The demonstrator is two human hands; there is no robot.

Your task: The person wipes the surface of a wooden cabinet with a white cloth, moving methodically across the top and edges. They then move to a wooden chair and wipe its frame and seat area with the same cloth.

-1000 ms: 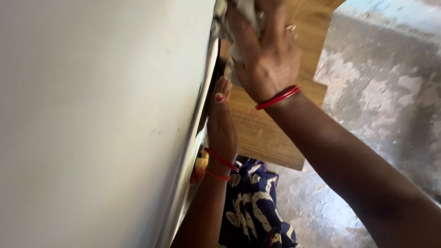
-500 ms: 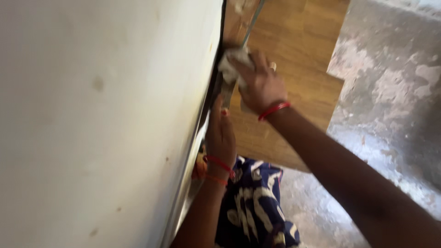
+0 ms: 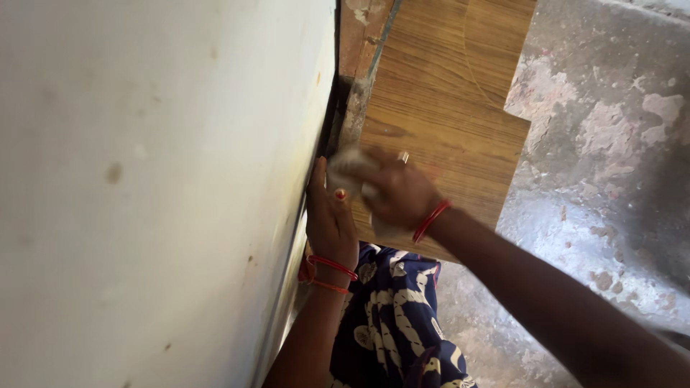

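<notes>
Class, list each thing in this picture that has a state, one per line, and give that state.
Right hand: closed on a cloth, pressed by the panel's edge.
Cloth: crumpled, grey-white, held at the gap.
Left hand: flat, fingers straight, against the panel's edge.
White panel: speckled with small stains.
Wooden board: lying on the floor, edge worn.
Floor: patchy, blotched.

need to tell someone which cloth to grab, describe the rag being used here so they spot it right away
Find the big white panel filling the left side; follow its right edge down to where it meets the wood-grain board. There the right hand presses a crumpled cloth into the gap: pale grey-white, the only soft, bunched thing among hard, flat surfaces.
</notes>
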